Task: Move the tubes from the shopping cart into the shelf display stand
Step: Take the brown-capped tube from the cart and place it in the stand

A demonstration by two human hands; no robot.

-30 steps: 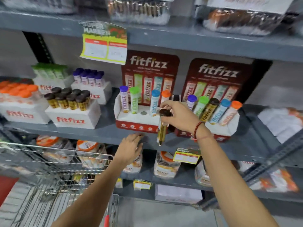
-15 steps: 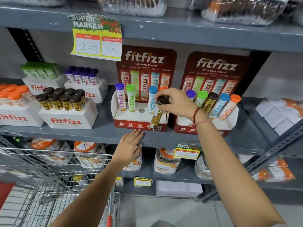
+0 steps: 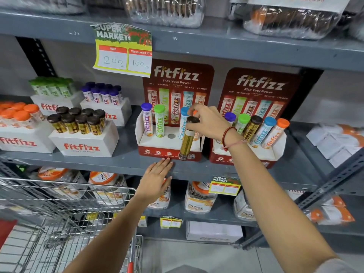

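Grey metal shelf point(image 3: 118, 164) in a shop aisle, stocked with boxed tubes and two red display stands.

On the left display stand point(image 3: 169, 152) a purple-capped tube point(image 3: 147, 121), a green-capped tube point(image 3: 159, 121) and a blue-capped tube point(image 3: 183, 123) stand upright, with an empty round hole point(image 3: 171, 136) between the green and blue ones. The right hand point(image 3: 206, 123) pinches the dark cap of a gold tube point(image 3: 187, 140) in a closed fingertip grip; the tube hangs tilted in front of the stand, its lower end level with the stand's red front edge and not in any hole. The left hand point(image 3: 157, 178) lies open and flat, fingers on the shelf's front lip just below the stand, holding nothing. A wire shopping cart point(image 3: 59, 213) sits at lower left. The second display stand point(image 3: 246, 154) to the right holds five tubes.
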